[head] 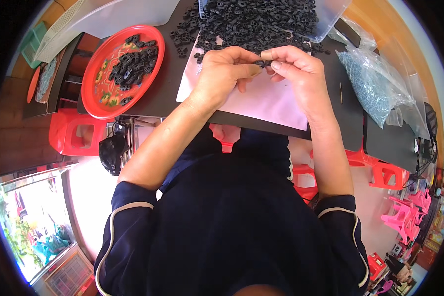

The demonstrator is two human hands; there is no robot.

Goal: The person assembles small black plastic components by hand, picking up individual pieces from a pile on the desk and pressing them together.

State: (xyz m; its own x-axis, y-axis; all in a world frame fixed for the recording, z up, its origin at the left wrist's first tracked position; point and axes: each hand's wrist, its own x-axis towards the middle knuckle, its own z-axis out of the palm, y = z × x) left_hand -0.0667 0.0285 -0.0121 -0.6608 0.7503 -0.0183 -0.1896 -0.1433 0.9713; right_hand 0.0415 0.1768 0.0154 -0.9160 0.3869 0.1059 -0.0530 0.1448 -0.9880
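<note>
Between the fingertips of both hands, over a pale sheet (270, 100), is a small black plastic part (262, 63). My left hand (231, 68) pinches its left side with thumb and forefinger. My right hand (294, 68) grips the right side and has a tan wrap on one fingertip. Just beyond the hands lies a large heap of small black plastic parts (259, 22), spilling from a clear plastic bin (327, 27). A red round tray (88, 83) with a printed pattern stands at the left and holds a pile of black plastic pieces (137, 64).
At the right of the dark table (151, 103) lies a clear bag of small blue-grey pieces (370, 85), with a clear plastic cup (394, 117) beside it and a dark phone-like slab (347, 32) behind. A translucent container (122, 16) stands at the back left. A red stool (72, 137) is below the tray.
</note>
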